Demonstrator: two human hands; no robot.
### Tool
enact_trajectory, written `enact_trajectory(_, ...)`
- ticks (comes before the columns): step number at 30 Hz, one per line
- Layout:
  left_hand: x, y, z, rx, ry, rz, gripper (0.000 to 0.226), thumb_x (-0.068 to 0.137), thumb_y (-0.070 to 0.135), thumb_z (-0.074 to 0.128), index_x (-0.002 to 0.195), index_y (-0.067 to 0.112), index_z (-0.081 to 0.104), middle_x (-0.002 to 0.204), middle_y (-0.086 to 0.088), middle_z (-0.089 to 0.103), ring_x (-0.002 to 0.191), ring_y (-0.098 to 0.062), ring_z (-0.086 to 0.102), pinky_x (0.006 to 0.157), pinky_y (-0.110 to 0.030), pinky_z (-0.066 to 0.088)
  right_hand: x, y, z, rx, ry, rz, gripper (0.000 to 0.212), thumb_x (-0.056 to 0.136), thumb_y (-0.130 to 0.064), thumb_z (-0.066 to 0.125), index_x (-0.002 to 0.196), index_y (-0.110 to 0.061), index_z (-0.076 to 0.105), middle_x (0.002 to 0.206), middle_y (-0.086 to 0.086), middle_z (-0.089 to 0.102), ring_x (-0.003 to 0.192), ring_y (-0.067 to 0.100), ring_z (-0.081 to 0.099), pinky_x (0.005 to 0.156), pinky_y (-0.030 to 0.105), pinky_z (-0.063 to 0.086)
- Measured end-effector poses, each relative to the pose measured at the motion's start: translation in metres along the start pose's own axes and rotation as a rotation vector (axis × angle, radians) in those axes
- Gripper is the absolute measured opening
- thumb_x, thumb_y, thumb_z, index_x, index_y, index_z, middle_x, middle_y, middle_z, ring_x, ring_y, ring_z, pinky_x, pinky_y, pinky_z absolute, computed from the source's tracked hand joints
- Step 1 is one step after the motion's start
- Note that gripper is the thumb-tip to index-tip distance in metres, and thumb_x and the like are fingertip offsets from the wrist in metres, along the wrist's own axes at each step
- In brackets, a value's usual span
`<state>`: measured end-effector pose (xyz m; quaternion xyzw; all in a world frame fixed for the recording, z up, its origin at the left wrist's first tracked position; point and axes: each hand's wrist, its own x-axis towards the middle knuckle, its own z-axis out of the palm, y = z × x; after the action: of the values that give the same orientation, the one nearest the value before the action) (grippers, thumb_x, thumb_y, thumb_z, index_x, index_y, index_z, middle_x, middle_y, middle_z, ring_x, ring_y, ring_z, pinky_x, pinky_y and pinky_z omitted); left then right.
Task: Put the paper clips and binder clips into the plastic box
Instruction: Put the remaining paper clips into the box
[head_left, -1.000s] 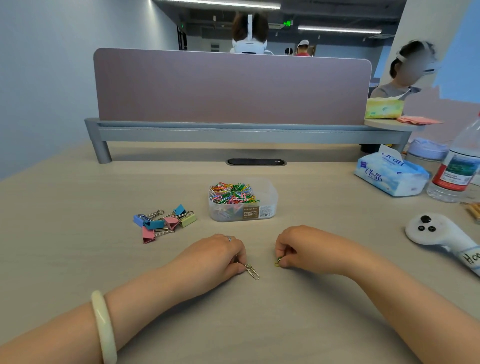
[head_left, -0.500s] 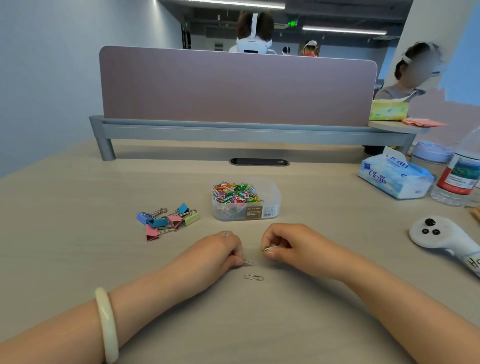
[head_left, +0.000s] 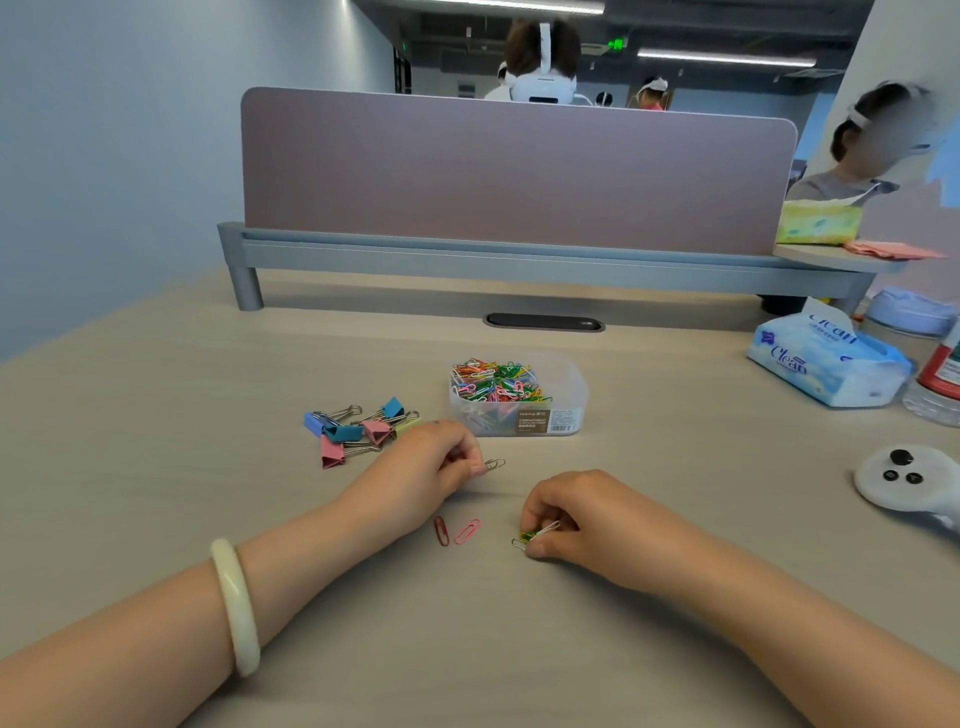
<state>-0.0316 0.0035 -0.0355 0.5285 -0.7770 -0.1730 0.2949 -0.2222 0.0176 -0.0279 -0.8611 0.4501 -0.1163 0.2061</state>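
- Since half a second back: left hand (head_left: 426, 467) shifted up and left with a silver clip (head_left: 494, 464) now pinched at the fingertips; right hand (head_left: 576, 514) pulled back toward the body; red clip (head_left: 441, 530) and pink clip (head_left: 467, 531) now exposed on the desk (head_left: 156, 493) between the hands.
- Nearest: pale bangle (head_left: 236, 605) on left wrist, both forearms resting on the desk.
- Right hand closed around a small bunch of clips (head_left: 534, 535), green and silver ends sticking out past the thumb, knuckles down on the desk.
- Red and pink clips lying loose, side by side, just left of the right hand.
- Left hand pinching the silver clip, clip pointing toward the box.
- Binder clips (head_left: 358, 428) in a loose pile left of the left hand, blue, pink, one pale green partly hidden behind the hand; all outside the box.
- Plastic box (head_left: 569, 395) just beyond the hands, open top, left part heaped with coloured paper clips (head_left: 493, 382), right part looks bare.
- Right edge: white controller (head_left: 904, 475), tissue pack (head_left: 826, 364), bottle (head_left: 940, 384).
- Farthest: partition (head_left: 519, 176) across the back of the desk.
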Motion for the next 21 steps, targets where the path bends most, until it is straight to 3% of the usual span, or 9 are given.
enact_trajectory(4,-0.004,0.005,-0.022,0.133,-0.207,0.036,0.013,0.085,0.018,0.059,0.073,0.025,0.056,0.067,0.015,0.051,0.062,0.009,0.049,0.058,-0.004,0.036,0.001,-0.006,-0.003,-0.093,-0.053,-0.015,0.013,0.084,-0.024,0.061,0.094,-0.016,0.063,0.089,-0.007,0.052,0.074,0.006,0.049,0.072,0.02,0.042)
enact_trajectory(7,-0.005,0.001,-0.027,0.176,-0.238,0.036,0.017,0.085,0.022,0.059,0.071,0.03,0.053,0.071,0.015,0.052,0.064,0.002,0.049,0.058,-0.007,0.037,0.004,-0.012,-0.009,-0.177,-0.141,0.003,0.015,0.085,-0.023,0.057,0.097,-0.015,0.062,0.098,-0.001,0.055,0.086,0.011,0.049,0.078,0.027,0.042)
enact_trajectory(10,0.003,-0.005,-0.023,0.17,-0.159,0.027,0.012,0.083,0.021,0.061,0.073,0.025,0.056,0.073,0.014,0.052,0.065,0.001,0.048,0.058,-0.008,0.036,0.009,-0.018,-0.01,-0.257,-0.187,-0.003,0.016,0.085,-0.017,0.055,0.099,-0.012,0.062,0.108,0.006,0.059,0.096,0.02,0.054,0.081,0.031,0.044)
enact_trajectory(13,0.03,-0.007,-0.026,0.063,0.066,0.069,0.013,0.08,0.013,0.064,0.07,0.019,0.058,0.066,0.013,0.049,0.059,0.0,0.047,0.058,-0.008,0.036,0.012,-0.021,-0.008,-0.303,-0.181,-0.024,0.018,0.083,-0.013,0.055,0.099,-0.009,0.063,0.108,0.009,0.059,0.1,0.023,0.054,0.084,0.035,0.045)
enact_trajectory(16,0.069,-0.007,-0.025,0.073,0.197,0.067,0.006,0.08,0.009,0.064,0.075,0.007,0.062,0.068,0.006,0.053,0.064,-0.01,0.048,0.058,-0.013,0.035,0.014,-0.021,-0.009,-0.334,-0.184,-0.031,0.019,0.082,-0.013,0.056,0.1,-0.01,0.063,0.109,0.009,0.058,0.101,0.024,0.054,0.084,0.034,0.043)
enact_trajectory(21,0.104,-0.009,-0.009,0.295,0.03,0.035,0.01,0.08,0.007,0.06,0.083,0.001,0.067,0.092,-0.016,0.067,0.088,-0.029,0.058,0.076,-0.032,0.042,0.017,-0.023,-0.007,-0.433,-0.206,-0.036,0.021,0.082,-0.014,0.056,0.099,-0.003,0.062,0.109,0.016,0.058,0.099,0.032,0.055,0.082,0.038,0.046)
